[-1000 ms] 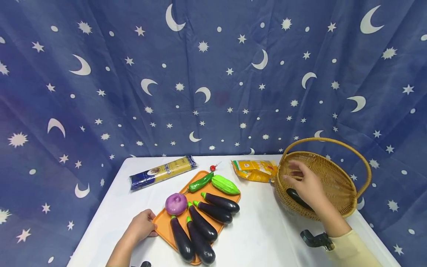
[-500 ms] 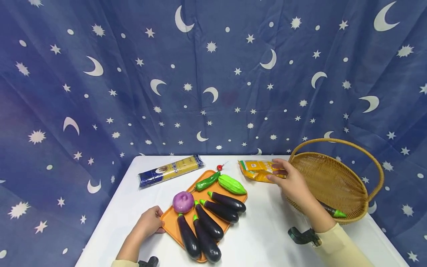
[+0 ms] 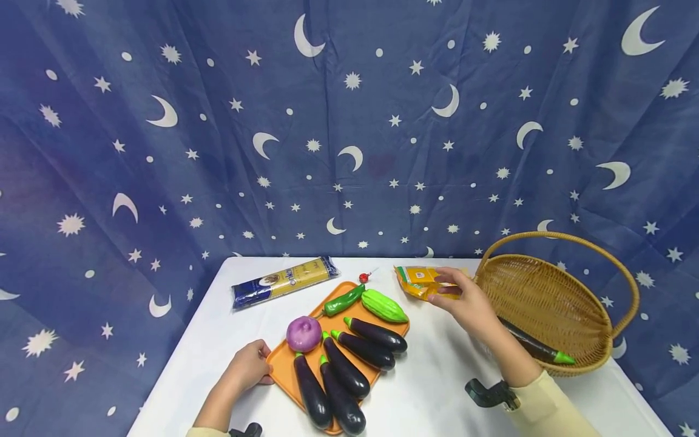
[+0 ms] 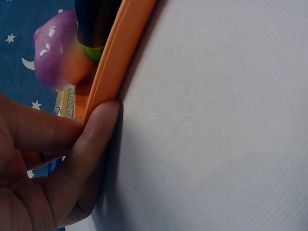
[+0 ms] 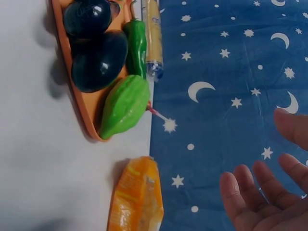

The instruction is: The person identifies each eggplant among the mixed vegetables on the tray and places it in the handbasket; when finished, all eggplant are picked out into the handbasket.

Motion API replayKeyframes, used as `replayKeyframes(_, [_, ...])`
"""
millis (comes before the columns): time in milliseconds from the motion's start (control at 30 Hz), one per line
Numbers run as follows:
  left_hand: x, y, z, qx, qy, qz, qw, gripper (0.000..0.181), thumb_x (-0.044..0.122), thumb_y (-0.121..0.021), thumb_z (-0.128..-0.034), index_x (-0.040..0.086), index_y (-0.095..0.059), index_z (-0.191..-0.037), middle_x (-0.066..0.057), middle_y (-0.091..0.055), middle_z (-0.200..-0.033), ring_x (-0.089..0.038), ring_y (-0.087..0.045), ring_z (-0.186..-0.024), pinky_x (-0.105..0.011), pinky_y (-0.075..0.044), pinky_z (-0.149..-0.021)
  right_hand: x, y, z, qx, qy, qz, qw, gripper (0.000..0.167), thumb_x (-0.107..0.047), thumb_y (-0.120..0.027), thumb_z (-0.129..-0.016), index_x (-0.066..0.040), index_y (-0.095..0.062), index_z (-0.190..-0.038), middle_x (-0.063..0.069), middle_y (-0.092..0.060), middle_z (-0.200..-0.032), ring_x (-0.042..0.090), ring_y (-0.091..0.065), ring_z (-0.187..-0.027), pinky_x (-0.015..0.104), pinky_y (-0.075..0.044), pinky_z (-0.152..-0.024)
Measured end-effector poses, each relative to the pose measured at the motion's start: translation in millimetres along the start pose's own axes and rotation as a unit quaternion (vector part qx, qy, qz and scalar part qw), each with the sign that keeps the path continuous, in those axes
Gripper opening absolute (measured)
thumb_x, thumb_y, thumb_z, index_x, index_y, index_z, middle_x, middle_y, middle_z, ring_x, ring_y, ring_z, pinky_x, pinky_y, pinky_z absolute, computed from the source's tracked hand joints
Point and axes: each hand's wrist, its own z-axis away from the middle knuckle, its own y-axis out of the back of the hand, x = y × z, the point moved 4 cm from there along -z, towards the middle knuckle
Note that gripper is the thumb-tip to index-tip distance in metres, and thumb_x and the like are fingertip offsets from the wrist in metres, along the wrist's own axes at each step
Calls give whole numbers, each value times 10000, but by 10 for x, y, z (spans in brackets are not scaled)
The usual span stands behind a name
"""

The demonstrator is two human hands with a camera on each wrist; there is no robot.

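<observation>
My left hand [image 3: 247,366] pinches the left corner of the orange tray [image 3: 280,365]; the left wrist view shows thumb and finger on its rim [image 4: 107,72]. On the tray lie a purple onion [image 3: 303,334], a green pepper [image 3: 343,301], a light green ribbed vegetable [image 3: 384,305] and several eggplants [image 3: 345,368]. My right hand [image 3: 469,306] hovers over the orange and yellow packet [image 3: 414,283], fingers spread and holding nothing. In the right wrist view the hand [image 5: 269,202] is apart from the packet [image 5: 137,197].
At the right stands a wicker basket [image 3: 551,291] with a tall handle and one eggplant [image 3: 532,343] inside. A blue and yellow pasta packet [image 3: 285,281] lies at the back left. A small red item [image 3: 363,278] lies behind the tray. A star-patterned curtain hangs behind the table.
My right hand has moved left from above the basket to the orange packet. The eggplant in the basket lies with its green end showing. My left hand keeps its hold on the tray.
</observation>
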Motion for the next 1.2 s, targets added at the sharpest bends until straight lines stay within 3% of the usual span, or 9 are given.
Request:
replayKeyframes(233, [12,-1,13,11,3,25,10000,212,-120,-645,-792,-17,-573,-963,-111,-530,-782,-175,-605,-590,-277,-590,-549,22,-128,-21,-348,8,-320,9989,614,-151,-792,-866,-56,-517,-1407,204,-590,-1304,407,-606,-1147,390,-588,-875])
replayKeyframes(433, [5,-6,21,18,0,48,10000,204,-126,-641,-801,-26,-567,-962,-117,-540,-787,-182,-610,-605,-283,-593,-557,119,-282,-20,-638,-189,-357,9971,594,-199,-805,-856,-75,-544,-1375,164,-587,-1331,336,-624,-1139,408,-585,-893])
replayKeyframes(800, [16,-11,17,74,-130,59,9999,202,-124,-639,-790,-30,-565,-953,-112,-541,-775,-190,-613,-599,-286,-591,-545,302,-520,48,-776,-491,-560,9942,548,-171,-816,-840,-75,-584,-1326,145,-603,-1314,285,-646,-1089,393,-592,-859])
replayKeyframes(1200, [29,-5,30,46,-72,7,10000,209,-126,-644,-794,-38,-567,-967,-114,-541,-781,-192,-615,-607,-288,-594,-553,476,-771,114,-885,-944,-656,9894,551,-102,-812,-826,-60,-591,-1329,176,-604,-1326,264,-652,-1064,395,-592,-844])
